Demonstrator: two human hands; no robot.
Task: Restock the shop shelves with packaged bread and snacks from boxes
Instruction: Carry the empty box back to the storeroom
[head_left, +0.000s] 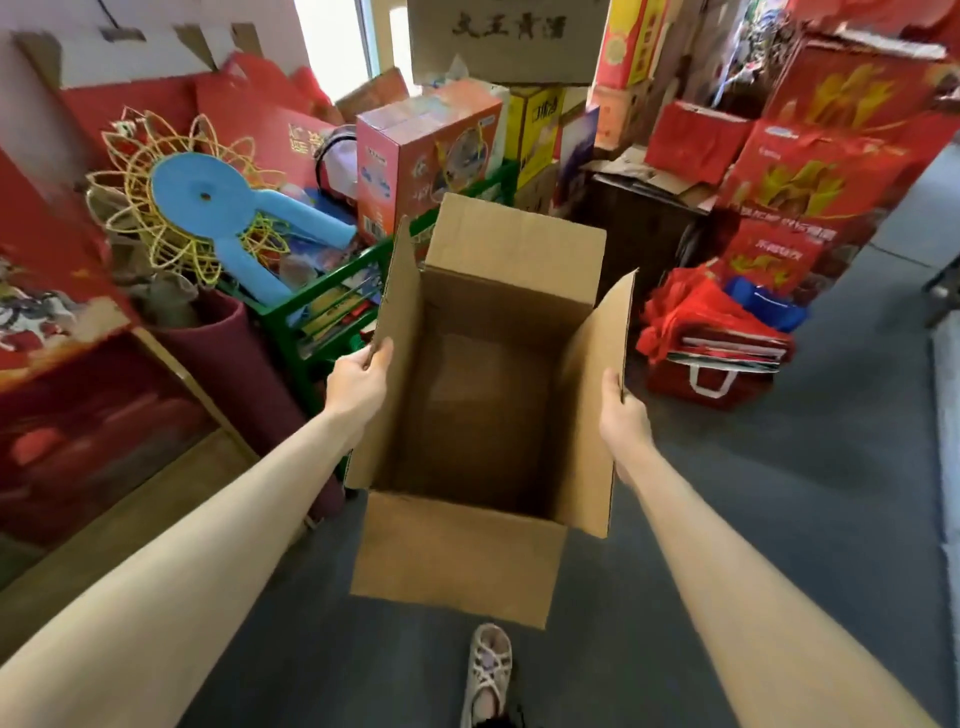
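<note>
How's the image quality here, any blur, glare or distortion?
Head view: wide-angle distortion bows the edges; the bright window is blown out; the red cartons at right look blurred; the open brown cardboard box, gripped by left hand and right hand, is sharpest, its inside shadowed.

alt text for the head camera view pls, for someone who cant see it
A person holds an open, empty cardboard box out in front, the left hand gripping its left flap and the right hand its right flap. Around it on a grey floor stand red gift boxes and a green rack of goods; a sandalled foot shows below.
</note>
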